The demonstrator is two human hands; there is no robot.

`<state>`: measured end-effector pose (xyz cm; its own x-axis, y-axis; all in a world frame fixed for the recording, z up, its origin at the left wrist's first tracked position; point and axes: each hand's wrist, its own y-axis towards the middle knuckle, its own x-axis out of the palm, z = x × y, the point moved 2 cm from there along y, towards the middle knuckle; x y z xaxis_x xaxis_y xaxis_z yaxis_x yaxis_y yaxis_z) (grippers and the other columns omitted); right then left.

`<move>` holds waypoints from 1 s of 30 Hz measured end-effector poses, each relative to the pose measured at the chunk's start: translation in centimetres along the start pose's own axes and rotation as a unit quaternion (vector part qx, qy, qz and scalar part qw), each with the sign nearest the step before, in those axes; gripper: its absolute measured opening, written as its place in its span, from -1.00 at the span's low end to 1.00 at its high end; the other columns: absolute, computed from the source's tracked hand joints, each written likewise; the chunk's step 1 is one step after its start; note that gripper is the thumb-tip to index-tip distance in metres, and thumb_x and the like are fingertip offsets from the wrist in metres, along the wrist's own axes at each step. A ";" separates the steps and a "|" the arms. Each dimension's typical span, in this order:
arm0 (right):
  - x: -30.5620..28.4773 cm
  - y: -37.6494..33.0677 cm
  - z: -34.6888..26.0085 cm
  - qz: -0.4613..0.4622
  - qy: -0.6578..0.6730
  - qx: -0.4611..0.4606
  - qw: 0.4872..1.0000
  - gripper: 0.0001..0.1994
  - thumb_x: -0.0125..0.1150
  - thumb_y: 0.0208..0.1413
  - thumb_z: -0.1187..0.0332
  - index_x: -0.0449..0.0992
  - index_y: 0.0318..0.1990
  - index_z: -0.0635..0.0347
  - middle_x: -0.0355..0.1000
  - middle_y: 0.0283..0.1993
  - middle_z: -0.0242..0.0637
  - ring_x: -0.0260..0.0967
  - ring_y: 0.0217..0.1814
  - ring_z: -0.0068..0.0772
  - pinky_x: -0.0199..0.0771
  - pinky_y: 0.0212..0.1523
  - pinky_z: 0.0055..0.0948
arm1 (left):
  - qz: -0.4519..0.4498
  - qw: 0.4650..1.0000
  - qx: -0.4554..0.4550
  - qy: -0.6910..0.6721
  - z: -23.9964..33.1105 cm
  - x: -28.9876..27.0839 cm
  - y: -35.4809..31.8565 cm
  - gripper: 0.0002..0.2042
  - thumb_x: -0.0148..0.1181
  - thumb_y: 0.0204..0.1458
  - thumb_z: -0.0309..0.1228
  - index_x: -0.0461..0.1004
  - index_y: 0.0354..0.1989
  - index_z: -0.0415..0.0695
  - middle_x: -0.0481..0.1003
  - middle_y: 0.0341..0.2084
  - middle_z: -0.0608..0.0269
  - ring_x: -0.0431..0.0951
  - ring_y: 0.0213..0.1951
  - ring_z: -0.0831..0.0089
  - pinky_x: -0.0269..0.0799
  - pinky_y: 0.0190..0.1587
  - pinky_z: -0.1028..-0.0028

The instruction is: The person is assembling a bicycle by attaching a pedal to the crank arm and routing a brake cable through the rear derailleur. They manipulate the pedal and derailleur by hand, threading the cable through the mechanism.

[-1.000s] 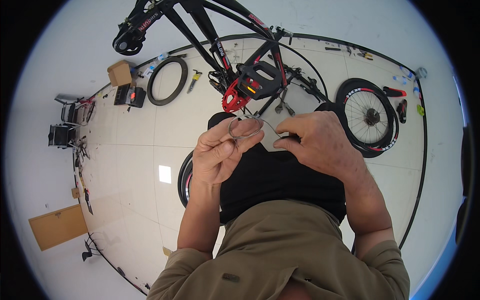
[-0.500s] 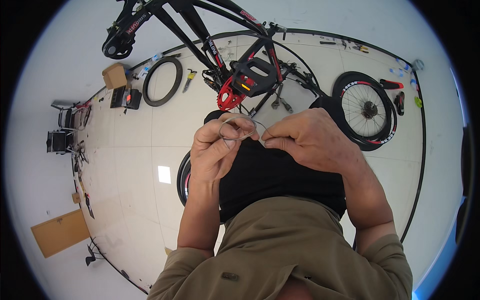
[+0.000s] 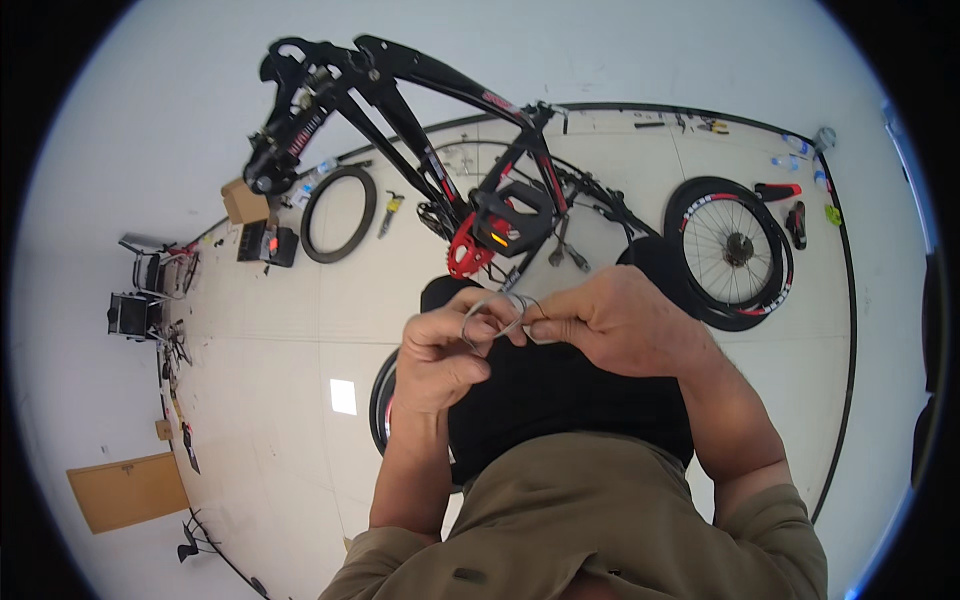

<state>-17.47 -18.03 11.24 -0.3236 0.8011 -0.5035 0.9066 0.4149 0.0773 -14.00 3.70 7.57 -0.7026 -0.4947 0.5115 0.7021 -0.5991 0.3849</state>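
Observation:
A thin silvery wire cable (image 3: 523,306), wound into a small loop, is held between my two hands above my lap. My left hand (image 3: 440,350) curls its fingers through and around the loop, with the thumb bent beside it. Thumb and forefinger of my right hand (image 3: 635,325) pinch the cable where it leaves the loop. Just beyond my hands is a black bicycle frame (image 3: 410,150) with a red chainring (image 3: 462,250) and a black pedal (image 3: 518,215). Where the cable's ends lie cannot be made out.
A wheel (image 3: 735,245) with a cassette lies to the right, a bare tyre (image 3: 340,215) to the left. Near the tyre are a yellow-handled tool (image 3: 390,212), a cardboard box (image 3: 244,202) and a black toolbox (image 3: 266,243). Adjustable-type wrenches (image 3: 570,256) lie beyond my right hand.
The view has tilted up, so the bicycle and my hands sit lower in it. My hands are closer together, and my left thumb has come off the loop.

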 end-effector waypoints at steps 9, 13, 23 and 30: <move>-0.3 -0.2 -0.2 -0.007 0.017 0.000 1.000 -0.81 0.24 0.20 0.22 0.69 -0.15 0.01 0.58 -0.37 -0.21 0.52 -0.36 -0.11 0.47 -0.27 -0.25 | -0.007 0.999 -0.016 0.029 -0.1 0.0 0.7 -0.79 0.52 -0.17 -0.59 0.67 -0.31 -0.22 0.51 -0.12 0.01 0.56 -0.16 0.22 0.48 -0.04 0.25; -0.7 -0.4 -0.6 -0.040 0.015 0.018 0.999 -0.80 0.33 0.10 0.27 0.68 -0.16 0.11 0.59 -0.37 -0.17 0.53 -0.37 -0.14 0.48 -0.27 -0.26 | 0.042 0.998 0.019 0.038 -0.4 0.8 1.1 -0.84 0.48 -0.11 -0.59 0.62 -0.35 -0.24 0.53 -0.21 0.06 0.55 -0.19 0.24 0.48 -0.08 0.25; -1.2 -0.8 -0.6 -0.068 0.111 0.089 0.987 -0.75 0.37 0.14 0.22 0.65 -0.16 0.21 0.50 -0.52 -0.25 0.42 -0.50 -0.37 0.38 -0.41 -0.36 | 0.082 0.996 0.007 0.027 -1.8 1.3 0.6 -0.88 0.30 0.16 -0.51 0.47 -0.24 -0.23 0.53 -0.31 0.05 0.54 -0.20 0.26 0.49 -0.07 0.19; -0.9 -0.5 0.0 -0.052 0.153 0.125 0.979 -0.73 0.29 0.19 0.18 0.64 -0.11 0.17 0.51 -0.51 -0.23 0.41 -0.51 -0.41 0.37 -0.41 -0.37 | 0.217 0.968 0.024 0.123 -2.2 0.8 0.4 -0.92 0.22 0.17 -0.62 0.46 -0.22 -0.24 0.56 -0.31 0.03 0.60 -0.23 0.28 0.56 -0.09 0.23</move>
<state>-17.64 -18.96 11.63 -0.4485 0.8678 -0.2139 0.8902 0.4123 -0.1937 -14.50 1.71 6.47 -0.3418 -0.8321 0.4368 0.9381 -0.2741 0.2119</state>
